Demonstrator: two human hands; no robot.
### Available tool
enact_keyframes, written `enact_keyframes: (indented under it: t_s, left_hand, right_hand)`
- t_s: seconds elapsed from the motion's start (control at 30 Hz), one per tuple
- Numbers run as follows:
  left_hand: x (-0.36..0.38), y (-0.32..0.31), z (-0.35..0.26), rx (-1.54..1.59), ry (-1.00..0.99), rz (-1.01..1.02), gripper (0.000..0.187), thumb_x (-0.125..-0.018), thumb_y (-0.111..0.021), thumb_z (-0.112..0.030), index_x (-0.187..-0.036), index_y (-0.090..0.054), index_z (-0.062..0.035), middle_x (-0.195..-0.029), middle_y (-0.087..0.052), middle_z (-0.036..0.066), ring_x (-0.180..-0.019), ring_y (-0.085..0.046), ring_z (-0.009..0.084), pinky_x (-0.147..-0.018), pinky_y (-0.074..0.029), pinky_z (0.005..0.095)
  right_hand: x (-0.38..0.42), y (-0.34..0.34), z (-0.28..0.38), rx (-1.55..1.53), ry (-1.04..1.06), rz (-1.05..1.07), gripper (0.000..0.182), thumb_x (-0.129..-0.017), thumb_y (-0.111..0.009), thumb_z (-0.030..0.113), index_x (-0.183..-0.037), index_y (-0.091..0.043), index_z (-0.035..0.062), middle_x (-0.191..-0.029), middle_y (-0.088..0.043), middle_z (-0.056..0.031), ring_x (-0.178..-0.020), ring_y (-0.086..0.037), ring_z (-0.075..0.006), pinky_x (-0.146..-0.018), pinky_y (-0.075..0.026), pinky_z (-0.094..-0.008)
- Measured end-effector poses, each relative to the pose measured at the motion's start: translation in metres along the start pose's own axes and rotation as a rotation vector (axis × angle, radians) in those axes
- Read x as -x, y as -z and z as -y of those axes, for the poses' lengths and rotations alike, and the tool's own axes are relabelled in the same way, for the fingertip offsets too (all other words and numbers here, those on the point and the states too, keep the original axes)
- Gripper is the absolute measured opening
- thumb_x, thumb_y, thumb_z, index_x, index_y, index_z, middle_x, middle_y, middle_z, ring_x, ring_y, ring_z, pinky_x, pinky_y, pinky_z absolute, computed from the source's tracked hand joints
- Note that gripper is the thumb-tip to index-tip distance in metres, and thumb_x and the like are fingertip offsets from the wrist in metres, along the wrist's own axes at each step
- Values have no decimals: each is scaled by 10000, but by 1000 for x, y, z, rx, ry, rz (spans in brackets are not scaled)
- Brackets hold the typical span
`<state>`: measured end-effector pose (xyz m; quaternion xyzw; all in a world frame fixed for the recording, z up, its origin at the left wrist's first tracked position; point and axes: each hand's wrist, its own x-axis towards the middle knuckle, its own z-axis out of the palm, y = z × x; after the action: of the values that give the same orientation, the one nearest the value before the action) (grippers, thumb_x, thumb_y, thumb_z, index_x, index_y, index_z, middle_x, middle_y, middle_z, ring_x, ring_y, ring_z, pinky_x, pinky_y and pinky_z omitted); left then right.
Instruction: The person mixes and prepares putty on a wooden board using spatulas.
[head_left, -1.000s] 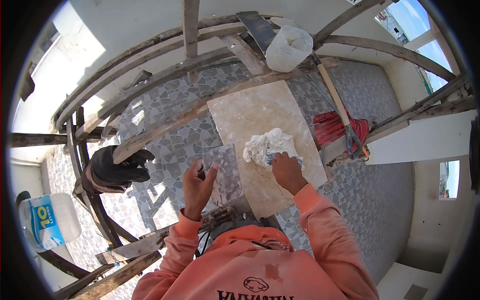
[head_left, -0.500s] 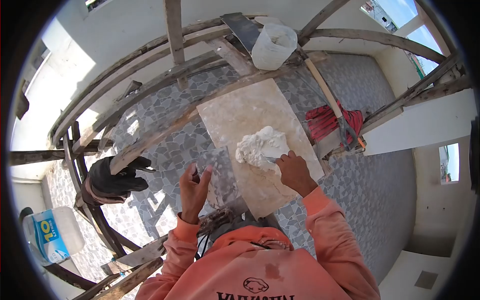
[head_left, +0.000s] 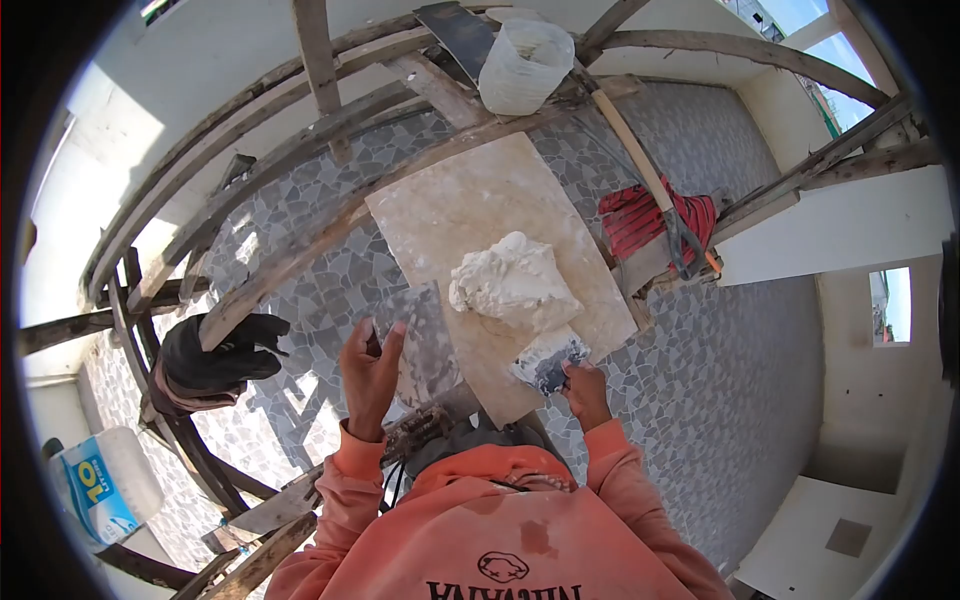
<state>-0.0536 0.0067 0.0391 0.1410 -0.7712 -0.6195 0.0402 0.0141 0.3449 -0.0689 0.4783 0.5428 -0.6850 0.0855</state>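
My left hand (head_left: 371, 372) grips the edge of a flat grey plate (head_left: 420, 340), thumb on top, left of the board. My right hand (head_left: 587, 392) is closed on a small putty knife (head_left: 549, 360), whose wide blade carries white paste. That blade is over the lower right part of a beige board (head_left: 430, 215). A heap of white paste (head_left: 515, 280) lies on the board, just above the blade.
Wooden beams (head_left: 290, 255) surround the board. A translucent bucket (head_left: 525, 65), a dark panel (head_left: 457, 40), a long-handled tool (head_left: 632, 140) and a red striped cloth (head_left: 640, 222) lie beyond. At left are a black cloth (head_left: 215, 355) and a plastic bottle (head_left: 105, 487).
My right hand has pulled the putty knife down, off the heap, and its paste-covered blade now shows. My left hand still holds the grey plate. The whole view has shifted slightly.
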Motion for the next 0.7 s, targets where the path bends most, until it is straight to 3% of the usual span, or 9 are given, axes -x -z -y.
enact_keyframes:
  t_s: [0.1, 0.2, 0.3, 0.4, 0.5, 0.57, 0.63, 0.7]
  left_hand:
    - [-1, -5, -6, -12, -20, 11, 395, -881, -694, -189, -696, -373, -53, -613, -277, -58, -584, -246, 37, -485, -197, 259]
    - [0, -3, -15, -10, -9, 5, 390, -878, -694, -184, -698, -373, -53, -610, -272, -56, -584, -247, 37, -485, -196, 259]
    - [0, 0, -20, -10, -46, -12, 386, -875, -695, -182, -701, -379, -45, -601, -266, -53, -577, -243, 46, -482, -201, 267]
    - [-5, -6, -16, -38, -78, -25, 367, -872, -694, -184, -707, -412, -19, -586, -295, -19, -572, -253, 60, -479, -216, 277]
    - [-18, -25, -34, -104, -217, 44, 285, -863, -694, -176, -759, -513, 17, -587, -402, 46, -545, -312, 92, -479, -278, 288]
    - [-33, -43, -58, -147, -329, 142, 219, -839, -703, -168, -848, -604, 28, -653, -542, 136, -518, -456, 170, -503, -379, 309]
    - [-53, -71, -60, -136, -503, 256, 211, -830, -686, -171, -911, -644, 19, -744, -621, 186, -587, -584, 311, -570, -465, 373]
    - [-68, -100, -61, -177, -604, 423, 251, -822, -693, -203, -924, -658, 23, -805, -641, 200, -665, -615, 366, -633, -499, 386]
  right_hand:
    - [-25, -45, -20, -177, -29, 73, 140, -912, -564, 68, -1045, -533, 33, -904, -614, -76, -777, -619, -208, -686, -492, -388]
    - [-4, -89, -5, -429, 47, 41, 143, -908, -548, 39, -1047, -525, 18, -918, -607, -100, -771, -619, -223, -677, -496, -386]
    - [9, -102, 23, -420, 145, 79, 169, -899, -546, 19, -1063, -517, -9, -923, -603, -119, -759, -618, -228, -662, -505, -373]
    - [17, -111, 51, -339, 179, 59, 98, -892, -567, 47, -946, -555, -35, -789, -617, -111, -579, -582, -171, -505, -469, -282]
    - [11, -113, 67, -227, 218, 83, 94, -875, -556, 28, -905, -560, -61, -783, -626, -128, -550, -585, -178, -462, -456, -272]
    - [14, -115, 77, -151, 216, 75, 101, -868, -557, 28, -894, -565, -69, -783, -631, -129, -548, -591, -178, -463, -466, -274]
    - [19, -115, 85, -95, 214, 79, 114, -866, -557, 32, -900, -573, -76, -789, -634, -130, -563, -601, -177, -471, -481, -276]
    - [23, -116, 93, -65, 216, 94, 136, -869, -556, 39, -924, -586, -81, -799, -637, -130, -593, -614, -173, -484, -502, -278]
